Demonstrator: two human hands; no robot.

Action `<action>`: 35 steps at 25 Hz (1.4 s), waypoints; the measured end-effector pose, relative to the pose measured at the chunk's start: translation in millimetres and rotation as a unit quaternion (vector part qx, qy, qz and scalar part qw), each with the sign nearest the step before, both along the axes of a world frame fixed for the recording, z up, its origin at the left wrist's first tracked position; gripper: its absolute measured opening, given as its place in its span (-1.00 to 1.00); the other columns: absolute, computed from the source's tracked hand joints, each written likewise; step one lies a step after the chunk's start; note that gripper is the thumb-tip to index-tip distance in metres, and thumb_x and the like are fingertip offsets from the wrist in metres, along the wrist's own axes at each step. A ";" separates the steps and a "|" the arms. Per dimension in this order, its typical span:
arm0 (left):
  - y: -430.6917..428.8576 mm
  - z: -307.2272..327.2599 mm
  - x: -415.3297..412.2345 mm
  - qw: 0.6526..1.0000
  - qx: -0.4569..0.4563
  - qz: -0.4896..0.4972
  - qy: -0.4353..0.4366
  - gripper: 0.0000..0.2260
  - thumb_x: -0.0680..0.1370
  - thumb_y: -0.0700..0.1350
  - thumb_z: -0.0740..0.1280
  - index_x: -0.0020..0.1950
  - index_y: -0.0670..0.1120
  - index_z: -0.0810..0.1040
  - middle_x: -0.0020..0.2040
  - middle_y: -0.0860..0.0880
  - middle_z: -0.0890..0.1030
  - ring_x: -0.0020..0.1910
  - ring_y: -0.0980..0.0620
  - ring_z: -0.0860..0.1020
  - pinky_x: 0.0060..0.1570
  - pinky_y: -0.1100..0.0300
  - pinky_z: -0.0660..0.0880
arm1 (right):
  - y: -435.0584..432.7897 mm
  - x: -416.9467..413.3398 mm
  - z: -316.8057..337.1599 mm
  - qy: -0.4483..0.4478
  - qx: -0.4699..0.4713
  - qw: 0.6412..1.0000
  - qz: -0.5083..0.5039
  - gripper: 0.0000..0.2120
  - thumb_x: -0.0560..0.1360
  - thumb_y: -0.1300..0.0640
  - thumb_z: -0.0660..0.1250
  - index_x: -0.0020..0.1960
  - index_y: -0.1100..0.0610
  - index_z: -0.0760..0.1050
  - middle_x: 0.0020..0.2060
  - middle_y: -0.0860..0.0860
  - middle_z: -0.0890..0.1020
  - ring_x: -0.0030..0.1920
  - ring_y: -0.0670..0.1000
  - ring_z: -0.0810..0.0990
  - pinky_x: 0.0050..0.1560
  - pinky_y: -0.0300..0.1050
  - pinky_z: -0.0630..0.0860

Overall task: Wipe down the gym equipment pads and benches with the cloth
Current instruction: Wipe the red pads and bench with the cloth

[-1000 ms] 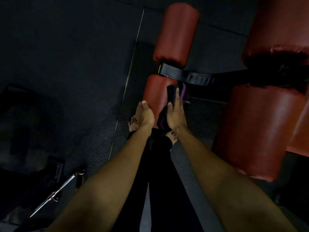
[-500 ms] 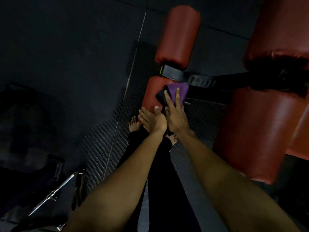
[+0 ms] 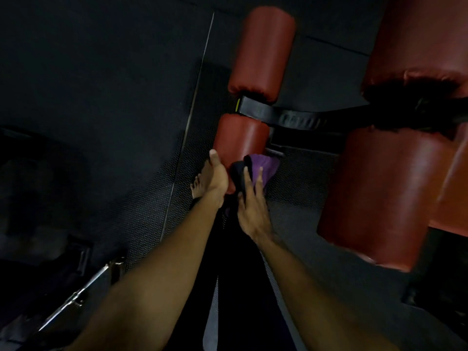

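A red roller pad point(image 3: 240, 140) lies low near the floor, just below a black frame arm point(image 3: 291, 119). A second red roller pad point(image 3: 264, 53) continues past that arm. My left hand point(image 3: 215, 177) rests against the near pad's left side, thumb up. My right hand point(image 3: 250, 206) presses a purple and black cloth point(image 3: 263, 167) onto the pad's near right end. The near end of that pad is hidden behind my hands and the cloth.
Large red pads point(image 3: 379, 196) stand close on the right, another point(image 3: 417, 39) above them. A chrome bar point(image 3: 83, 290) lies on the dark rubber floor at lower left. My bare foot point(image 3: 196, 187) stands beside the near pad.
My right hand has slid the cloth back down and to the right along the near pad. My left hand has shifted left, from beside the right hand to the pad's side.
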State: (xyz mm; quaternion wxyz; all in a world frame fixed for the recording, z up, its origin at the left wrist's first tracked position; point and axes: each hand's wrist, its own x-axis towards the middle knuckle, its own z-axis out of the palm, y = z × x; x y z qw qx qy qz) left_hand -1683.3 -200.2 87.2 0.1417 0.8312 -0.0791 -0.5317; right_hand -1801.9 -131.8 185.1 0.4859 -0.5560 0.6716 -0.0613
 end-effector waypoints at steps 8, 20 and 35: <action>15.6 67.1 -21.8 0.990 -0.066 -0.115 -0.049 -0.44 0.72 0.17 -0.08 0.65 -0.09 0.12 0.65 -0.07 0.13 0.62 -0.07 0.08 0.53 0.09 -0.18 | -90.0 -16.2 -15.9 0.064 -0.044 0.993 0.090 -0.33 0.68 0.18 0.13 0.65 -0.23 -0.04 0.62 -0.10 -0.33 0.62 0.34 -0.08 0.53 0.29 0.13; 14.1 72.9 51.5 0.964 -0.086 -0.248 0.031 -0.56 0.72 0.11 0.00 0.55 0.00 0.35 0.46 -0.06 0.44 0.39 -0.06 0.44 0.45 -0.07 0.35 | -79.8 1.1 -16.8 0.041 0.066 0.982 -0.170 -0.41 0.73 -0.01 0.10 0.64 -0.28 -0.11 0.64 0.13 0.08 0.59 0.23 0.17 0.51 0.19 0.26; -40.8 275.3 91.0 0.890 -0.091 -0.443 -0.053 -0.60 0.67 0.01 0.18 0.50 -0.03 0.42 0.47 -0.12 0.45 0.42 -0.16 0.43 0.36 0.02 0.40 | -119.1 26.8 199.3 0.112 0.088 0.984 0.102 -0.35 0.54 0.16 0.43 0.58 0.01 0.32 0.49 0.15 0.43 0.44 0.19 0.45 0.41 -0.03 0.40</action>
